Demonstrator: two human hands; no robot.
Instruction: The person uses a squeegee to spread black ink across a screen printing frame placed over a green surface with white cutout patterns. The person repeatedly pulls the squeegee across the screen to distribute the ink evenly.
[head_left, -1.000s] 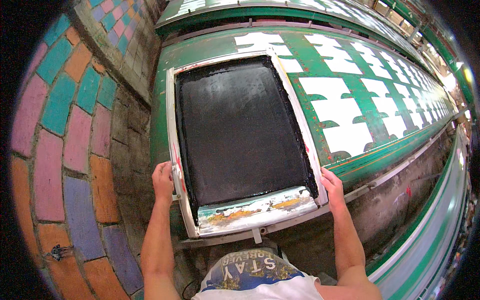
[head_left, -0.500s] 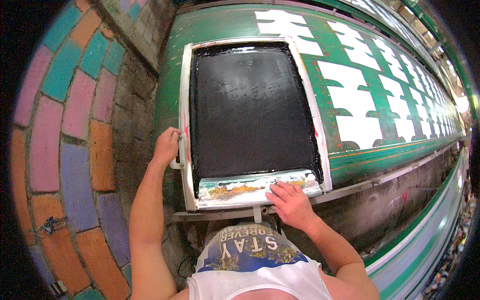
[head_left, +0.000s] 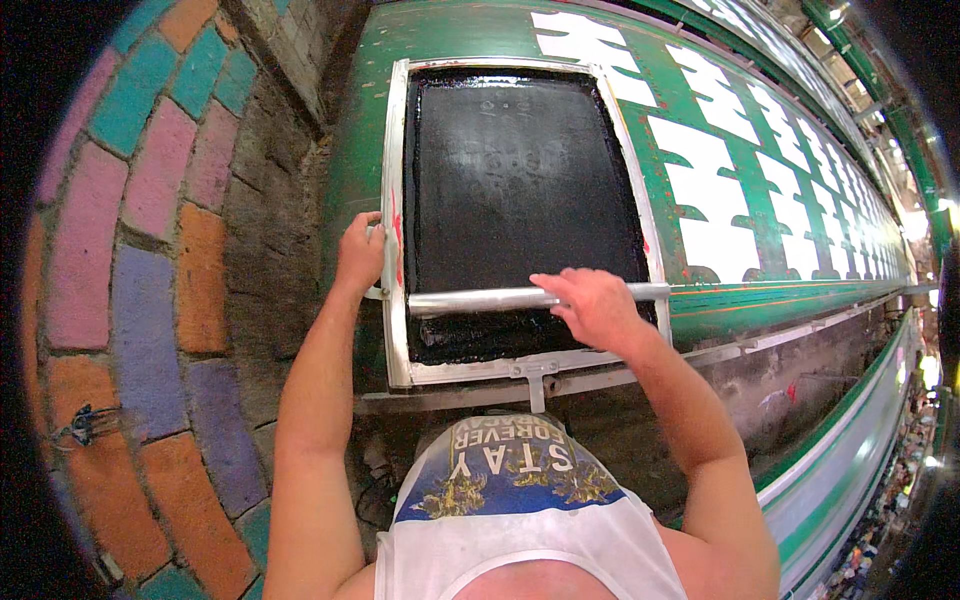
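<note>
A screen-printing frame (head_left: 398,345) with pale rails lies on the green printing table (head_left: 365,110). Its mesh (head_left: 525,200) is coated in wet black ink. Across the near part of the screen stands a squeegee (head_left: 470,301), a long silvery bar whose lower edge is hidden from view. My right hand (head_left: 600,308) is closed over the right half of that bar. At the left rail, my left hand (head_left: 361,255) curls around the frame's side handle, mostly covered by my fingers.
White cut fabric pieces (head_left: 712,215) lie in rows on the table to the right. A metal rail (head_left: 750,350) runs along the table's near edge. Left of the table is a floor of painted bricks (head_left: 155,320). Another long green-and-white table (head_left: 840,480) stands at lower right.
The squeegee has moved from the near end away from me and tipped more upright. My right hand has closed on it. The left hand stays at the frame's side.
</note>
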